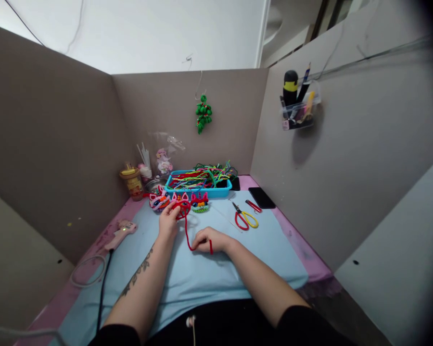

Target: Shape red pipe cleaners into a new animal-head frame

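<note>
Hands at a craft desk — the left hand (169, 218) pinches the coiled end of a red pipe cleaner (186, 229), while the right hand (210, 240), just beside it, closes on the other end. Beyond the left fingertips sits a blue tray (198, 192); scissors (246, 218) lie past the right hand.

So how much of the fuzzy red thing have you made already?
Three little colourful faces already sit finished before the blue tray. In hand: the left hand pinches a coiled red pipe cleaner, and the right hand holds its loose tail. That straight tail is left to shape.
</note>
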A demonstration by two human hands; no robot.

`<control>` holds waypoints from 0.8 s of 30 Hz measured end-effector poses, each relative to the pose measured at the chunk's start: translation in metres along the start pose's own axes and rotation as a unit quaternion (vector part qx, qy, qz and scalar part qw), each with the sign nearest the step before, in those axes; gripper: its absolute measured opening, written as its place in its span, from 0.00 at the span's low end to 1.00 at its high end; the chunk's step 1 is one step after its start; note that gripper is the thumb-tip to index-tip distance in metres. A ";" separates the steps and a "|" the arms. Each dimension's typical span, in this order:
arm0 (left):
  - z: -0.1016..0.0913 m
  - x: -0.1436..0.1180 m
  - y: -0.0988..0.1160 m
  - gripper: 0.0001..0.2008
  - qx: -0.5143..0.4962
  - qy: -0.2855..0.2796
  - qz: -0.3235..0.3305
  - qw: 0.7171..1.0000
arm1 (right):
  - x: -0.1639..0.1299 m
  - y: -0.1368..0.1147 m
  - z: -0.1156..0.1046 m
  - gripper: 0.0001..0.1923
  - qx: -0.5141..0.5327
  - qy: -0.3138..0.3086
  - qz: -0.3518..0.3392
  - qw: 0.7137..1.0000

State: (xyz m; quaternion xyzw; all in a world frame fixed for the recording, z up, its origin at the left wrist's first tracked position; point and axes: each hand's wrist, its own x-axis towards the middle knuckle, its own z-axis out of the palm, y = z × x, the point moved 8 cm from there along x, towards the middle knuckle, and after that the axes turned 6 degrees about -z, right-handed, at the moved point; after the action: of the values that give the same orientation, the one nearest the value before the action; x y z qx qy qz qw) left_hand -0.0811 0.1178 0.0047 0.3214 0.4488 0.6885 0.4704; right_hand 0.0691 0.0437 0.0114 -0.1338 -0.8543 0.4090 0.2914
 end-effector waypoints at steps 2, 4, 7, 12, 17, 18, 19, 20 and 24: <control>-0.002 0.001 -0.001 0.26 -0.019 0.003 -0.012 1.000 | -0.002 0.001 0.004 0.11 0.037 -0.042 0.007 0.998; 0.000 0.000 -0.002 0.26 -0.023 -0.007 -0.024 0.999 | -0.003 0.001 0.004 0.12 0.056 -0.053 0.007 0.997; 0.007 -0.003 -0.004 0.27 -0.018 -0.042 -0.041 0.998 | 0.001 0.007 -0.013 0.13 0.026 0.033 0.022 0.999; 0.022 -0.014 -0.011 0.28 0.016 -0.091 -0.075 0.993 | -0.012 0.018 -0.061 0.08 -0.075 0.326 0.072 0.940; 0.037 -0.027 -0.014 0.27 0.056 -0.131 -0.085 0.986 | -0.025 0.002 -0.078 0.10 -0.147 0.424 0.026 0.893; 0.039 -0.029 -0.014 0.27 0.062 -0.140 -0.088 0.984 | -0.025 0.000 -0.078 0.09 -0.157 0.422 0.023 0.892; 0.042 -0.032 -0.014 0.27 0.069 -0.148 -0.090 0.982 | -0.024 -0.002 -0.078 0.08 -0.165 0.419 0.024 0.892; 0.044 -0.034 -0.014 0.26 0.077 -0.157 -0.091 0.981 | -0.024 -0.002 -0.078 0.07 -0.171 0.416 0.029 0.893; 0.050 -0.039 -0.015 0.25 0.092 -0.184 -0.092 0.974 | -0.023 -0.003 -0.078 0.06 -0.190 0.416 0.040 0.888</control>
State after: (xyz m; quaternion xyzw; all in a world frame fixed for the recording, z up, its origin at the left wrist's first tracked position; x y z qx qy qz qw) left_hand -0.0194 0.0994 0.0099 0.4418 0.4435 0.5271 0.5747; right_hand 0.1351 0.0793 0.0433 -0.3786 -0.7101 0.1566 0.5726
